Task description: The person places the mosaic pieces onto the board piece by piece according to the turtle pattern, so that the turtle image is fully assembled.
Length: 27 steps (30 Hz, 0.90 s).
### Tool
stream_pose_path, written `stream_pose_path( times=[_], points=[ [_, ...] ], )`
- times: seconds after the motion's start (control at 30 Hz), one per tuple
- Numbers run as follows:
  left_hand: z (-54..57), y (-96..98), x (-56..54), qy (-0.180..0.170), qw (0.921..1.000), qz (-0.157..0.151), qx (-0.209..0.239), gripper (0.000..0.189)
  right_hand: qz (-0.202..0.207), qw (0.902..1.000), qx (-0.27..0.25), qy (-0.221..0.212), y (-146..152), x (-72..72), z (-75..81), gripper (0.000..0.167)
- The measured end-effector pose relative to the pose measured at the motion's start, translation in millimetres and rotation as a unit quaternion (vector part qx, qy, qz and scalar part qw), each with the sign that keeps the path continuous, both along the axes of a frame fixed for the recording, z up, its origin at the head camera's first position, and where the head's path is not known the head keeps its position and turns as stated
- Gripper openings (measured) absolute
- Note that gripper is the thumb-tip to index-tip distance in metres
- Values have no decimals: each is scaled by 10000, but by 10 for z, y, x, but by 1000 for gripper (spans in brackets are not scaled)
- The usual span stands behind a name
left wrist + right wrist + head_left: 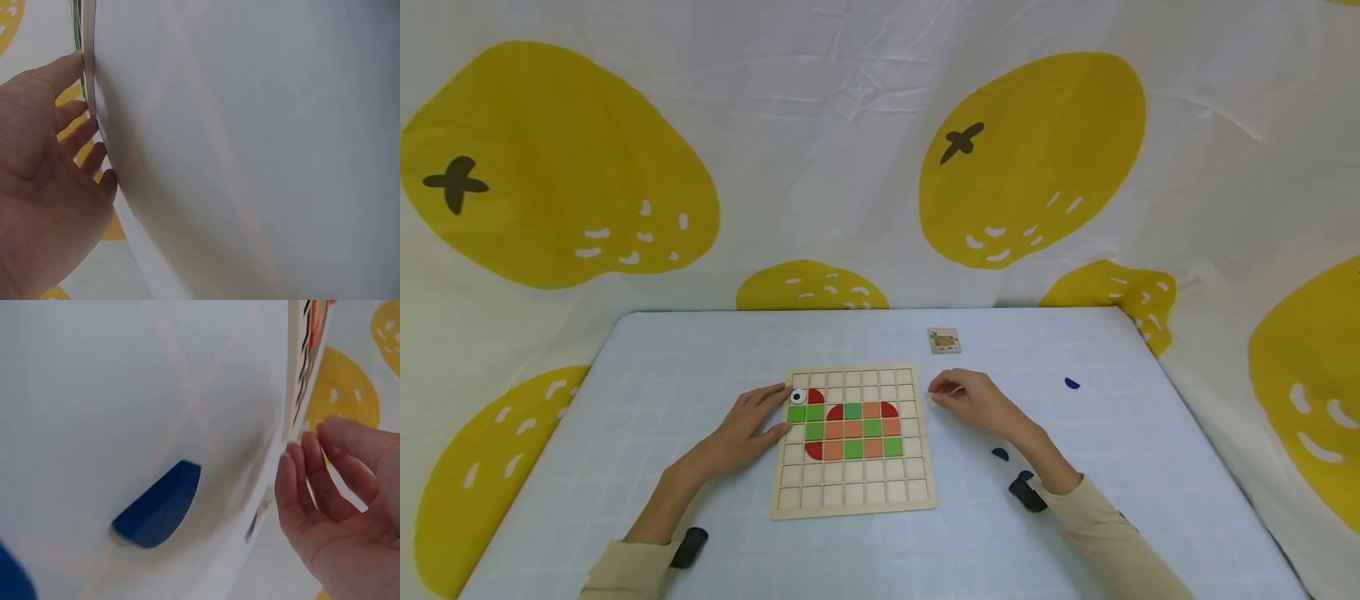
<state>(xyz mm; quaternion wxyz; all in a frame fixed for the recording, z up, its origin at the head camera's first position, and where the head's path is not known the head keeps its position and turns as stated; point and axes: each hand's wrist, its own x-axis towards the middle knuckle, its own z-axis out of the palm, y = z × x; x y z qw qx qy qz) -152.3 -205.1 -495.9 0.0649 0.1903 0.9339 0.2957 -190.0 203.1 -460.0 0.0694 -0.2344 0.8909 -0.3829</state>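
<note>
A wooden grid board [850,500] lies on the table, its cells partly filled with green, orange and red tiles in an animal-like shape. A round eye tile [798,397] sits at its upper left. My left hand [741,429] rests at the board's left edge, thumb and fingers spread along it. Just off the right edge, my right hand [973,402] hovers with loosely curved fingers; nothing shows between them in the right wrist view. Below that hand and forearm lie two dark blue half-round pieces, one [1000,454] nearer the hand, the other [1026,476] partly hidden by the wrist camera.
Farther right lies another dark blue half-round piece [1072,383]. A small picture card [944,340] is behind the board, toward the back. The pale table [700,350] meets a white curtain with yellow fruit shapes [1037,158].
</note>
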Motion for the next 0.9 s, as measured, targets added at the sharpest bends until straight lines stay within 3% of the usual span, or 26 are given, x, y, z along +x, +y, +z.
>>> stream_pose_path(
  times=[0.37, 0.9],
  points=[
    [-12, -11, 3, 108, 9999, -15, 43, 65, -439, 9989, 139, 92, 313, 193, -37, 13],
    [14, 2, 1, 27, 10000, -13, 47, 64, -441, 9982, 389, 101, 741, 556, -97, 17]
  ],
)
